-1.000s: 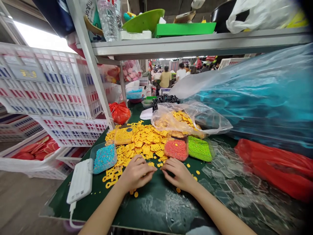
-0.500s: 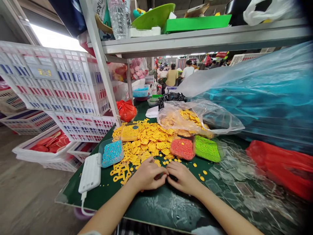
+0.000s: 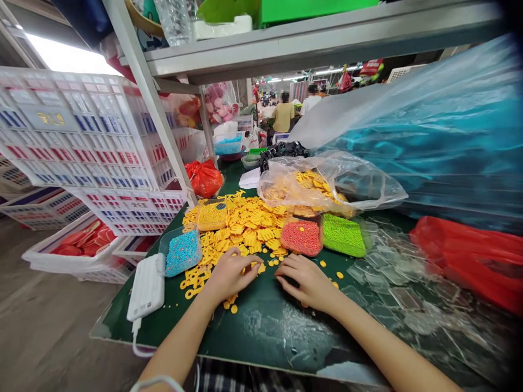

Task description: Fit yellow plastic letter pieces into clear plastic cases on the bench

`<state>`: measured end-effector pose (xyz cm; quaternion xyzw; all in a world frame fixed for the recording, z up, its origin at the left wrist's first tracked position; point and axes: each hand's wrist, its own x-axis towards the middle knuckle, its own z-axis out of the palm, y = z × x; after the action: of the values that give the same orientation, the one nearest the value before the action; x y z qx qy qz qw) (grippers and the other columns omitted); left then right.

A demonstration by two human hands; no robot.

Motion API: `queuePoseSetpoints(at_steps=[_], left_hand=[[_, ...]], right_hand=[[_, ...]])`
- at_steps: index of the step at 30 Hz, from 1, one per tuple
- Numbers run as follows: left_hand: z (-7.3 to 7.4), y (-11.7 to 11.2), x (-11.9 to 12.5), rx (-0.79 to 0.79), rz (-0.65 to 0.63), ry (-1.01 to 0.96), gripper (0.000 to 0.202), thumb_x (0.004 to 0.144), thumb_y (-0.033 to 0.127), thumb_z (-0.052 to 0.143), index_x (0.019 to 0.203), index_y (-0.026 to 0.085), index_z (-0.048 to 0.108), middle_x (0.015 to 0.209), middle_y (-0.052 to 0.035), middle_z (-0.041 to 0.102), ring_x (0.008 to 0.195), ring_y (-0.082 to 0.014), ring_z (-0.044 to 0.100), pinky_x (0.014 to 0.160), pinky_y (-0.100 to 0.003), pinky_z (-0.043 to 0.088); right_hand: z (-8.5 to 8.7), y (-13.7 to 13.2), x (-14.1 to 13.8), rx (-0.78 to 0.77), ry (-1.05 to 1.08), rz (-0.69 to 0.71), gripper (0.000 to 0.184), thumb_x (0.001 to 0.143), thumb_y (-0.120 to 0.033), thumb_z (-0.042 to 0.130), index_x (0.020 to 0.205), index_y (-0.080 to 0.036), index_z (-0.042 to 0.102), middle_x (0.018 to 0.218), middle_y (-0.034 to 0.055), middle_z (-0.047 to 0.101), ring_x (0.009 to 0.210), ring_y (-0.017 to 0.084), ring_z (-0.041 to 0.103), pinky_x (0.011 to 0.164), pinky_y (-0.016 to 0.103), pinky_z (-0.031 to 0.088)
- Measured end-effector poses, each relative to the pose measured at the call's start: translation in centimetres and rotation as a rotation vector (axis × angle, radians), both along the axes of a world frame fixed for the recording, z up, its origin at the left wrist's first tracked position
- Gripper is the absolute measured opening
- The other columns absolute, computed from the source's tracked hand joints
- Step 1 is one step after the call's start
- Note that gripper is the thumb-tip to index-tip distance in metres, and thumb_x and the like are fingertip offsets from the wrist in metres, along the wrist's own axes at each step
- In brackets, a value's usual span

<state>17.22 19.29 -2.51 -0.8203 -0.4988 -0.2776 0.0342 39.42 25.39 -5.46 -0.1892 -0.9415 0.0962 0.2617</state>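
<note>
My left hand (image 3: 231, 273) lies palm down on the near edge of a heap of small yellow plastic pieces (image 3: 245, 228) on the dark green table (image 3: 265, 332), its fingers curled over loose pieces. My right hand (image 3: 306, 282) rests beside it, fingers bent down onto the table; what is under them is hidden. Small clear trays of beads stand around the heap: blue (image 3: 182, 252), yellow (image 3: 211, 215), red (image 3: 302, 237) and green (image 3: 343, 235).
A white power bank (image 3: 147, 286) with a cable lies at the table's left edge. A clear bag of yellow pieces (image 3: 322, 188) and a big blue plastic-covered bundle (image 3: 429, 141) sit behind. Clear plastic lids (image 3: 400, 283), red bags (image 3: 469, 261), white crates (image 3: 81, 141) and a shelf (image 3: 310, 41) surround.
My hands, which were touching at the fingertips, have drawn slightly apart. The camera tilted down and shifted, so the shelf sits higher in view.
</note>
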Motion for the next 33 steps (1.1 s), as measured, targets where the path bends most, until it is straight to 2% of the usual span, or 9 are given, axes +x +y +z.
queuePoseSetpoints(at_steps=[5, 7, 10, 16, 22, 24, 27, 30, 33], left_hand=[[-0.4, 0.3, -0.1, 0.039, 0.227, 0.005, 0.018, 0.092, 0.026, 0.051, 0.095, 0.022, 0.069, 0.059, 0.003, 0.067, 0.056, -0.0145, 0.058, 0.067, -0.028, 0.041], [-0.5, 0.5, -0.4, 0.012, 0.311, 0.003, 0.019, 0.092, 0.027, 0.052, 0.096, 0.023, 0.069, 0.059, 0.0032, 0.066, 0.055, -0.0144, 0.057, 0.063, -0.027, 0.04], [-0.6, 0.6, -0.9, -0.072, 0.359, 0.009, 0.017, 0.09, 0.028, 0.054, 0.094, 0.024, 0.07, 0.06, 0.0038, 0.067, 0.055, -0.0152, 0.057, 0.059, -0.026, 0.038], [-0.4, 0.5, -0.7, -0.103, 0.279, 0.062, 0.017, 0.09, 0.028, 0.054, 0.091, 0.024, 0.07, 0.061, 0.003, 0.068, 0.058, -0.0162, 0.059, 0.064, -0.028, 0.04], [-0.5, 0.8, -0.9, -0.077, 0.192, -0.104, 0.023, 0.094, 0.033, 0.048, 0.092, 0.023, 0.068, 0.073, 0.0018, 0.069, 0.056, -0.0133, 0.056, 0.072, -0.032, 0.041], [-0.8, 0.9, -1.0, -0.058, 0.175, -0.126, 0.023, 0.094, 0.033, 0.049, 0.092, 0.023, 0.069, 0.081, 0.0006, 0.069, 0.061, -0.0133, 0.058, 0.078, -0.034, 0.039], [-1.4, 1.1, -1.2, -0.042, 0.145, -0.128, 0.022, 0.093, 0.033, 0.051, 0.091, 0.026, 0.072, 0.093, -0.0014, 0.068, 0.08, -0.0175, 0.063, 0.081, -0.035, 0.038], [-1.7, 1.3, -1.3, -0.037, 0.131, -0.119, 0.02, 0.092, 0.033, 0.054, 0.091, 0.029, 0.073, 0.095, -0.0018, 0.066, 0.09, -0.0203, 0.063, 0.083, -0.037, 0.037], [-1.5, 1.2, -1.3, 0.036, 0.163, -0.15, 0.019, 0.091, 0.036, 0.056, 0.088, 0.029, 0.074, 0.093, -0.0018, 0.066, 0.089, -0.0209, 0.063, 0.085, -0.039, 0.036]], right_hand=[[0.0, 0.3, 0.2, 0.017, -0.032, -0.077, 0.015, 0.092, -0.023, 0.051, 0.092, -0.018, 0.065, 0.083, 0.0058, 0.064, 0.083, 0.021, 0.057, 0.073, 0.035, 0.046], [-0.1, 0.4, 0.1, 0.019, -0.038, -0.095, 0.016, 0.092, -0.023, 0.051, 0.094, -0.018, 0.065, 0.085, 0.0069, 0.065, 0.085, 0.022, 0.057, 0.074, 0.036, 0.048], [-0.3, 0.4, 0.0, 0.0, -0.028, -0.097, 0.018, 0.093, -0.023, 0.049, 0.096, -0.018, 0.066, 0.088, 0.0073, 0.068, 0.088, 0.023, 0.058, 0.078, 0.039, 0.049], [-0.4, 0.9, 0.1, -0.052, -0.02, -0.104, 0.021, 0.093, -0.022, 0.049, 0.098, -0.019, 0.069, 0.094, 0.0068, 0.073, 0.092, 0.023, 0.06, 0.082, 0.041, 0.051], [-0.1, 1.5, 0.4, -0.058, -0.039, -0.148, 0.022, 0.093, -0.021, 0.049, 0.102, -0.018, 0.069, 0.1, 0.0071, 0.073, 0.096, 0.022, 0.062, 0.084, 0.042, 0.053], [-0.3, 1.6, 0.4, -0.03, -0.041, -0.15, 0.024, 0.093, -0.022, 0.049, 0.106, -0.018, 0.068, 0.108, 0.0083, 0.072, 0.104, 0.023, 0.062, 0.089, 0.044, 0.052], [-0.7, 1.7, 0.5, 0.011, -0.056, -0.147, 0.027, 0.093, -0.023, 0.049, 0.113, -0.017, 0.066, 0.123, 0.0105, 0.066, 0.116, 0.024, 0.058, 0.097, 0.045, 0.05], [-1.0, 1.7, 0.6, 0.015, -0.082, -0.153, 0.031, 0.093, -0.024, 0.05, 0.119, -0.015, 0.062, 0.129, 0.0129, 0.062, 0.119, 0.024, 0.058, 0.098, 0.044, 0.05], [-1.0, 1.7, 0.5, 0.016, -0.09, -0.167, 0.032, 0.092, -0.024, 0.051, 0.123, -0.017, 0.059, 0.128, 0.013, 0.062, 0.121, 0.025, 0.056, 0.098, 0.044, 0.05]])
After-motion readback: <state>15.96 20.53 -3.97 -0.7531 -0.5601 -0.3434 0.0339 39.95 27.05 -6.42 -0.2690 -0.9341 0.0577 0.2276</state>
